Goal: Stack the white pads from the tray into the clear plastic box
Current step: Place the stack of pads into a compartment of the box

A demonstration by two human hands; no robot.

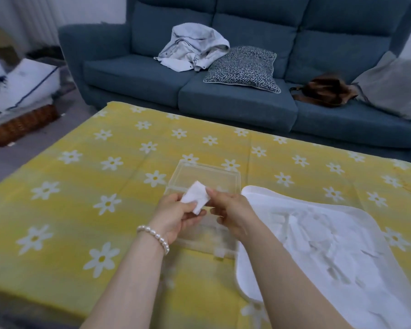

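A low table covered by a yellow cloth printed with white daisies (pixel 86 176) fills the lower two thirds of the frame, and behind it, across the top, stands a dark blue fabric sofa (pixel 237 100) carrying a crumpled pale grey garment (pixel 195 49), a black-and-white herringbone cushion (pixel 243 66), a brown leather bag (pixel 324 91) and a plain grey cushion (pixel 394 84). At the left edge sits a brown woven wicker basket (pixel 22 125) under white bedding. Both forearms reach in from the bottom of the frame and meet at centre. The left hand (pixel 176 216), with a pearl bead bracelet (pixel 156 237) at its wrist, and the right hand (pixel 230 210) both pinch a soft white square pad (pixel 196 197) between thumb and curled fingers, holding it raised above the clear rigid plastic box (pixel 209 173), which sits open-topped on the cloth directly beneath the hands. Just right of the box, touching or nearly so, lies a shallow white tray with rounded corners (pixel 252 192), its floor strewn with more white pads (pixel 337 245), overexposed and hard to separate.
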